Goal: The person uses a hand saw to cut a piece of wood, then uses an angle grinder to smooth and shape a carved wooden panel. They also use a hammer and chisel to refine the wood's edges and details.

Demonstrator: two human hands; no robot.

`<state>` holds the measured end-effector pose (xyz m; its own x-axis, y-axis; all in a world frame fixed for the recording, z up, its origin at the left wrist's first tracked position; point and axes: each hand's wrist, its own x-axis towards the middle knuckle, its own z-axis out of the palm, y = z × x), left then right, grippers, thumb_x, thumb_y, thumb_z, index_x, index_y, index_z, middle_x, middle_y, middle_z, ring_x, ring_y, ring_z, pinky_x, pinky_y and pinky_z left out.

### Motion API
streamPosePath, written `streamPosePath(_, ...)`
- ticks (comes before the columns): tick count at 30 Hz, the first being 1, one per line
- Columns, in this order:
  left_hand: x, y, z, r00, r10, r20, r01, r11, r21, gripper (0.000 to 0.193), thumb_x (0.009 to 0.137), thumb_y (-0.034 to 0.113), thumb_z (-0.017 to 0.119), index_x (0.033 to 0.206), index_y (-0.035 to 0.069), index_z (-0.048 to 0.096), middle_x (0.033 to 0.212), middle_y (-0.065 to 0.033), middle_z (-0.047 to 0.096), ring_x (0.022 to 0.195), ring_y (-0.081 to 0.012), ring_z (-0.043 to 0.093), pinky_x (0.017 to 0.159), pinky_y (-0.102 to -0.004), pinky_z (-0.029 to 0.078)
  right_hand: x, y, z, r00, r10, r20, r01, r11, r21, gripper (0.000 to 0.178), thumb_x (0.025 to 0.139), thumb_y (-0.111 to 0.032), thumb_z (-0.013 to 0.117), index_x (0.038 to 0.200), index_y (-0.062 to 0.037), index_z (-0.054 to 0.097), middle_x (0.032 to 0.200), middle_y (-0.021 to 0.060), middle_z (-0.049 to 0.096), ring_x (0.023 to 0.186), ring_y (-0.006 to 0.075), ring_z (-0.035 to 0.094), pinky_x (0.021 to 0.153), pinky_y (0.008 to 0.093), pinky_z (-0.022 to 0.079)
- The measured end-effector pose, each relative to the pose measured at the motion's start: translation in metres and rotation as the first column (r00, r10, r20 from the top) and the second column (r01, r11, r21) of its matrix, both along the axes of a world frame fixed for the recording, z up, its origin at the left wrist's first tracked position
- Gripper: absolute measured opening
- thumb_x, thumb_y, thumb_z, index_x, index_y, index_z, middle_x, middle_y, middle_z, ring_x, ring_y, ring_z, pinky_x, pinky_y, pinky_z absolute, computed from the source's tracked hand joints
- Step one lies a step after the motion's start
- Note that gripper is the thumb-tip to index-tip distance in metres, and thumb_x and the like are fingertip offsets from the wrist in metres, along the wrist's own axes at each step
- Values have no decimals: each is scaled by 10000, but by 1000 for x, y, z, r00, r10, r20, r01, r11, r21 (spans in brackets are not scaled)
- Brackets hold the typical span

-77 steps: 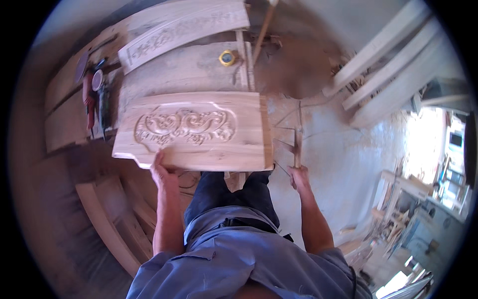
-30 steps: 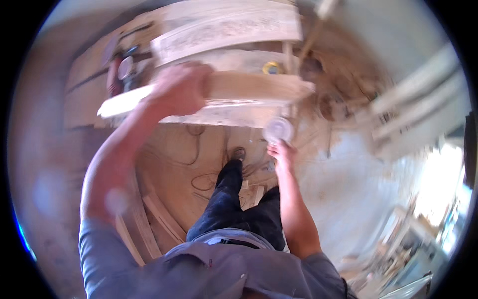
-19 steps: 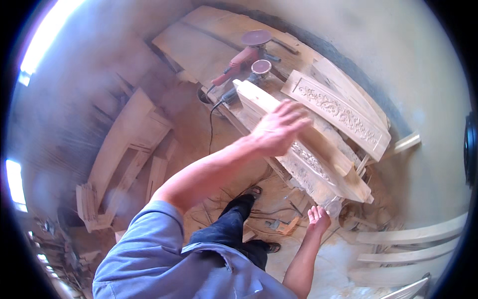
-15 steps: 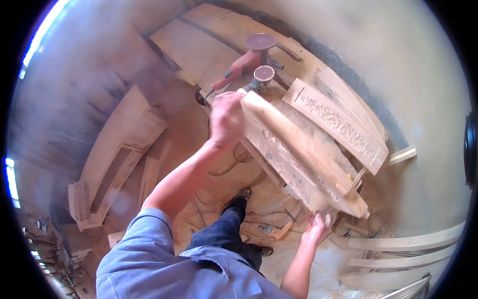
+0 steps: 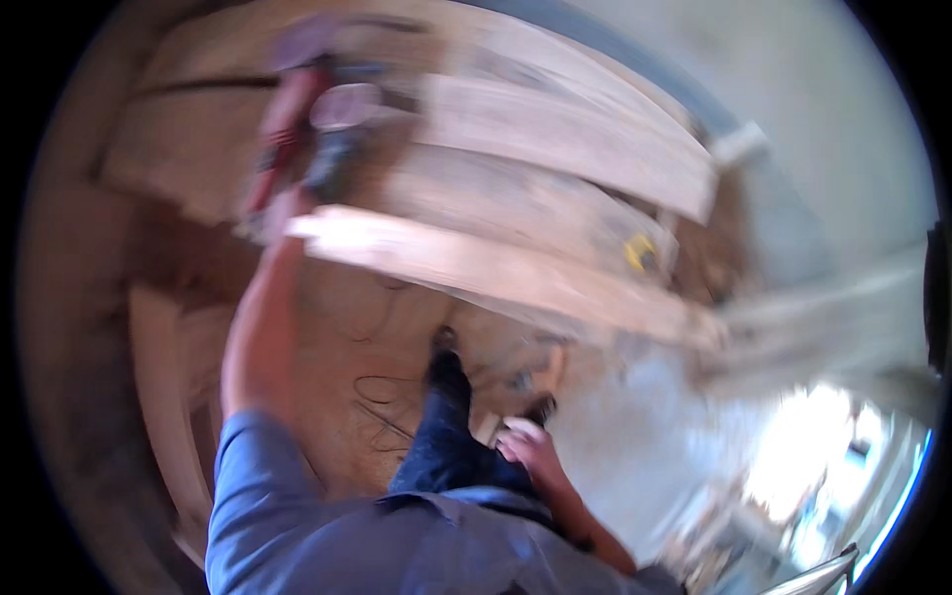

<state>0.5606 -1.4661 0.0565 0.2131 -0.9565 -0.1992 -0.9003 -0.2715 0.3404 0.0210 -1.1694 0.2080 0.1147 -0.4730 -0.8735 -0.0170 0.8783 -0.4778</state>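
My left hand (image 5: 286, 213), smeared by motion, grips the left end of a long pale wooden panel (image 5: 496, 273). The panel's edge faces up, and it slants down to the right in front of the workbench. Its carved face is turned away from view. My right hand (image 5: 531, 443) is off the panel, low by my thigh, with its fingers curled in and nothing visible in them. Beyond my left hand, a red power sander (image 5: 288, 124) with a round disc lies on the bench, beside a second disc sander (image 5: 342, 109).
Another wide board (image 5: 565, 139) lies at the back of the bench. A small yellow object (image 5: 640, 253) is near its right end. On the floor are a cable (image 5: 382, 402) and an orange-handled tool (image 5: 548, 369). Curved wooden pieces (image 5: 164, 387) stand at left.
My right hand has let go of the panel's near right end and dropped to my thigh. The view has swung right, and the panel now lies more crosswise, its carving no longer visible.
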Motion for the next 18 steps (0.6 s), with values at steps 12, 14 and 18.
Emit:
streamPosePath(12,-108,302,136,709,464,-531,-523,851,46,214,736,213,728,824,31,655,694,-5,606,589,-130,555,536,-325,453,32,4,-4,836,547,-35,-504,742,-442,460,935,-212,691,1331,3,601,1064,137,742,992,231,717,889,339,553)
streamPosePath(14,-185,352,175,567,591,-574,-582,781,229,242,722,204,734,861,19,664,712,-29,620,605,-148,591,548,-319,483,20,12,5,809,585,51,-485,714,-505,516,924,-249,703,1357,7,587,1108,142,737,1023,236,709,909,341,545)
streamPosePath(18,-326,416,221,347,653,-673,-540,726,426,332,703,238,778,912,5,666,759,-39,638,612,-148,599,559,-313,496,-22,17,32,663,736,133,-559,606,-565,697,918,-379,738,1423,53,525,1265,200,683,1136,277,667,987,349,509)
